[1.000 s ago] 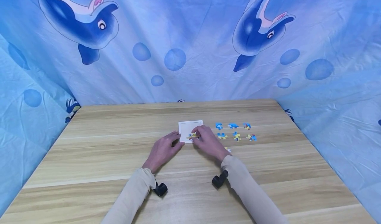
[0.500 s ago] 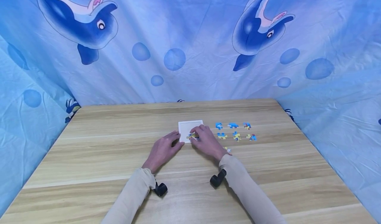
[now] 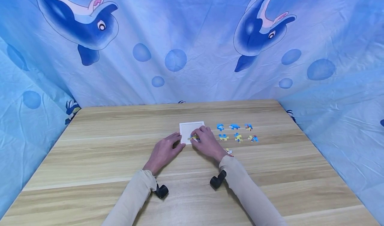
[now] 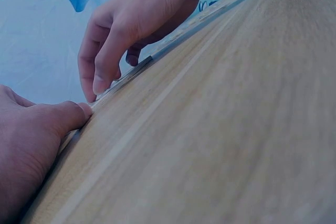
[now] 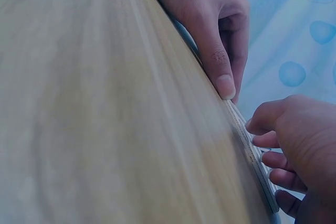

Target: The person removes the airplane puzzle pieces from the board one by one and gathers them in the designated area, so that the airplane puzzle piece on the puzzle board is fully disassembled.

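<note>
A white puzzle frame (image 3: pixel 186 131) lies flat on the table. My left hand (image 3: pixel 163 152) holds it at the near left corner, thumb on the near edge and fingers along the left side. Over its near right part, my right hand (image 3: pixel 207 142) pinches a small yellow and blue puzzle piece (image 3: pixel 190 138) between thumb and fingers. The hand hides part of that piece and of the frame. From low down, the left wrist view shows the right hand (image 4: pixel 136 24) bent over the frame; the right wrist view shows the left thumb (image 5: pixel 224 85) at the frame's edge (image 5: pixel 252 153).
Right of the frame lie several loose puzzle pieces in rows, among them a blue piece (image 3: pixel 220 127), a yellow piece (image 3: pixel 238 138) and a red and blue piece (image 3: pixel 254 138). Another piece (image 3: pixel 229 151) lies beside the right wrist. A blue dolphin curtain (image 3: pixel 192 26) hangs behind the table (image 3: pixel 105 146).
My right hand and forearm have shifted slightly left, uncovering more of the piece near the wrist. The left hand stays on the frame.
</note>
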The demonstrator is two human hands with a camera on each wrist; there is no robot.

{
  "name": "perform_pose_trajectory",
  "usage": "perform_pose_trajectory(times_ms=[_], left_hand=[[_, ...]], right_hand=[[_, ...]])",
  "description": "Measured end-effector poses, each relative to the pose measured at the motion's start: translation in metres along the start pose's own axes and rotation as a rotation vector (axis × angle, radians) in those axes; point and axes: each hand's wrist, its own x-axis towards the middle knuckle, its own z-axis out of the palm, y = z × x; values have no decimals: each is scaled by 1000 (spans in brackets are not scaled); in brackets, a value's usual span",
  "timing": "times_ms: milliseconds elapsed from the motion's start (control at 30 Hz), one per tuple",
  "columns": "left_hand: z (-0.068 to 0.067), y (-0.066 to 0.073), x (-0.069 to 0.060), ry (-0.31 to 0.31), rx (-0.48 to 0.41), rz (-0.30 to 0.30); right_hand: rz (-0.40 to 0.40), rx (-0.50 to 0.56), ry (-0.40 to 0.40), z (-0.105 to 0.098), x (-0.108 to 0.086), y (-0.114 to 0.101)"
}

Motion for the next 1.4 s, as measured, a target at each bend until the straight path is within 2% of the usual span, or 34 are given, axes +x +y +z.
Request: perform_pose_trajectory(times_ms=[400, 833, 1400], left_hand=[[0, 0, 0, -10, 4, -17], [0, -1, -1, 2, 3, -4], [1, -1, 1, 4, 9, 2]], right_hand=[[-6, 7, 11, 1, 1, -1], [-8, 12, 25, 3, 2, -2], [34, 29, 16, 4, 2, -3]])
